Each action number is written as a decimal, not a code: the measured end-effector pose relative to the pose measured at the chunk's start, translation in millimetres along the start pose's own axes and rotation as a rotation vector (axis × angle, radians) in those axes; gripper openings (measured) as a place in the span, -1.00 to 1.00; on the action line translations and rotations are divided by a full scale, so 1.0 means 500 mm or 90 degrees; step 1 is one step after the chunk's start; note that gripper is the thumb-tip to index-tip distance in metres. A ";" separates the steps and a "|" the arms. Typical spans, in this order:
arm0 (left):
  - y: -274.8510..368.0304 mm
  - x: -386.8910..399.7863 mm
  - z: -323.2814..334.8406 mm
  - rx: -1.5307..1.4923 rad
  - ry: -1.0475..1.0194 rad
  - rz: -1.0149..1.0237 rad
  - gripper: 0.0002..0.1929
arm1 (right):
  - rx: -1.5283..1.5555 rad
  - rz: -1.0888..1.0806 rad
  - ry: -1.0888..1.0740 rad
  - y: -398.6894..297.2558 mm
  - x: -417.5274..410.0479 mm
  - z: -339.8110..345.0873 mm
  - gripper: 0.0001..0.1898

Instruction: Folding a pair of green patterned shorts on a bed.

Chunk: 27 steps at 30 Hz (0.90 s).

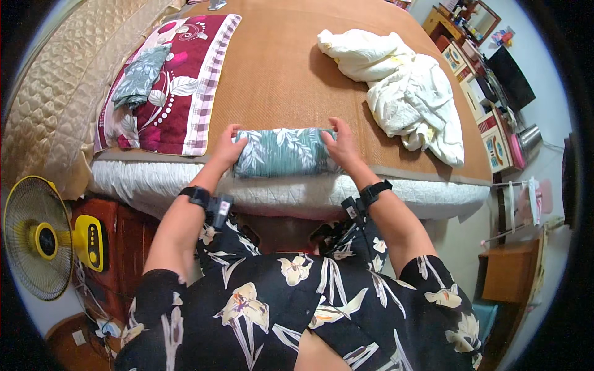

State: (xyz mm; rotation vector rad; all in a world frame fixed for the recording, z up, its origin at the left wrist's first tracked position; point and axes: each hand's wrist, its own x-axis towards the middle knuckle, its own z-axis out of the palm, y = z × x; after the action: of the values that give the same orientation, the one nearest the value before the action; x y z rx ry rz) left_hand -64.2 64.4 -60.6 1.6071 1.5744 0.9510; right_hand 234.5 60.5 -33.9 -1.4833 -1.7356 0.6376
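A folded bundle of teal cloth with a white leaf print lies at the near edge of the bed, its front side over the edge. My left hand grips its left end, with the thumb on the near side and the fingers behind. At the other end, my right hand holds the bundle in the same way. To the left, a second folded leaf-print cloth rests on a maroon floral pillow with a checked border. A crumpled white cloth is heaped to the right.
A brown woven mat covers the bed over a white quilted layer. A yellow fan stands at left beside a dark red wooden cabinet. Cabinets and a dark screen line the right wall.
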 end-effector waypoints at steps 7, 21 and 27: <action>0.034 0.008 -0.011 0.300 -0.017 -0.225 -0.38 | -0.309 -0.241 -0.090 -0.030 -0.047 0.016 -0.48; 0.050 -0.067 -0.069 -0.355 -0.112 -0.207 -0.62 | -0.405 -0.127 -0.253 0.071 -0.097 -0.007 -0.38; 0.217 0.039 -0.291 -0.362 -0.050 -0.215 -0.65 | -0.549 0.066 -0.427 0.008 -0.057 0.003 -0.06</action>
State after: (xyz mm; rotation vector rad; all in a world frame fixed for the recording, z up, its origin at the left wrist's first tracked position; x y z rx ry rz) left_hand -136.2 77.4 106.6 0.9410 1.3078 1.0145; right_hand 237.0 33.8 -44.2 -2.0924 -2.6794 0.4801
